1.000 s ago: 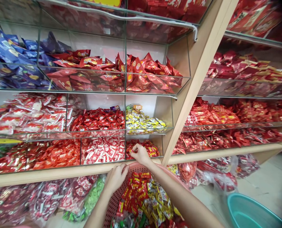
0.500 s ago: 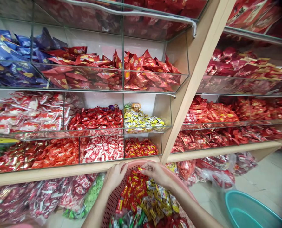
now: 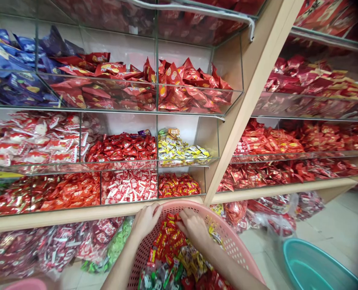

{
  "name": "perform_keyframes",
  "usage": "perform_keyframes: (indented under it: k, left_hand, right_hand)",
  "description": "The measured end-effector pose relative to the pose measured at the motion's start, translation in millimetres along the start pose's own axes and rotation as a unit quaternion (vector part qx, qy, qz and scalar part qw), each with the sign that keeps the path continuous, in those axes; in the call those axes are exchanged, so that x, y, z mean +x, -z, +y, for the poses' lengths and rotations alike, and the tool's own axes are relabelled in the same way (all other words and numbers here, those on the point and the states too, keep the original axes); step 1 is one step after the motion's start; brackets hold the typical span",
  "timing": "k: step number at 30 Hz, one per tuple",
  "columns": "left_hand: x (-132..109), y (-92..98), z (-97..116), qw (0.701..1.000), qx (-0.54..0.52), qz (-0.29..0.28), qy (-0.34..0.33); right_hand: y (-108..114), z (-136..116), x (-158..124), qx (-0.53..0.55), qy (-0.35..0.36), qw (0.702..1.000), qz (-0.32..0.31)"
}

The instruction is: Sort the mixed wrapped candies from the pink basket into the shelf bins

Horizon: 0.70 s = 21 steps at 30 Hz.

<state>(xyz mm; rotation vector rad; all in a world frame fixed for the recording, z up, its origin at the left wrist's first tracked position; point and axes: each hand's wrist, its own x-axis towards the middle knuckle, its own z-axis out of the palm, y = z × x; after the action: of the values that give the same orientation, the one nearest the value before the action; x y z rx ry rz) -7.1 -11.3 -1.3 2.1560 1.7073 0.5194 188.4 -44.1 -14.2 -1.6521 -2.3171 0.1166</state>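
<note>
My left hand [image 3: 146, 220] is closed over the left rim of a pink perforated basket [image 3: 239, 249]. Inside the basket lie wrapped candies: red and yellow ones [image 3: 171, 237] at the far side, yellow ones [image 3: 193, 262] in the middle, and green and clear ones [image 3: 160, 280] nearer me. My right hand [image 3: 193, 227] reaches into the basket, palm down, its bent fingers touching the red candies. Those fingers look apart, and no candy shows in their grasp. The right forearm hides part of the pile.
Shelves with clear-fronted bins stand ahead; the closest holds red and yellow candies [image 3: 179, 185], below yellow-white ones [image 3: 181, 149]. A wooden ledge [image 3: 76, 217] runs behind the basket. Bagged candies [image 3: 61, 245] lie beneath. A teal tub [image 3: 317, 266] sits on the floor at right.
My right hand has moved slightly toward me and lower into the candies, its fingers less pinched. The left hand stays at the rim. More of the basket's right wall shows.
</note>
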Motion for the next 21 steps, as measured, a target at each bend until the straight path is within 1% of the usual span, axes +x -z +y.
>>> perform_keyframes:
  k: [2,4,5,8,10,12,14,17,21]
  left_hand:
    - [0,0.3,1,1.000,0.001,0.000,0.002]
    - [0,0.5,1,1.000,-0.003,-0.001,0.003]
    - [-1,0.6,1,1.000,-0.006,-0.001,0.002]
    - [-1,0.6,0,1.000,-0.006,-0.001,0.004]
    - [-1,0.7,-1,1.000,-0.005,0.000,0.007]
    - [-1,0.9,-1,1.000,-0.006,0.001,0.009]
    - [-1,0.9,-1,1.000,-0.006,0.002,0.006]
    - [0,0.5,-1,1.000,-0.004,0.003,0.000]
    - [0,0.3,-1,1.000,-0.003,0.006,-0.003]
  right_hand:
    - [-7,-20,-3,-0.014,0.060,0.998,-0.001]
    - [-23,-42,-8,-0.006,0.117,0.993,-0.023]
    - [-34,-53,-10,-0.005,0.135,0.990,-0.039]
    - [-70,-80,-16,-0.028,0.130,0.987,-0.094]
    - [-91,-91,-18,-0.054,0.114,0.984,-0.125]
    - [-105,-96,-18,-0.070,0.100,0.983,-0.140]
    - [-113,-97,-18,-0.069,0.091,0.984,-0.135]
    - [-119,-96,-17,-0.058,0.082,0.988,-0.113]
    - [-121,-94,-16,-0.045,0.074,0.992,-0.091]
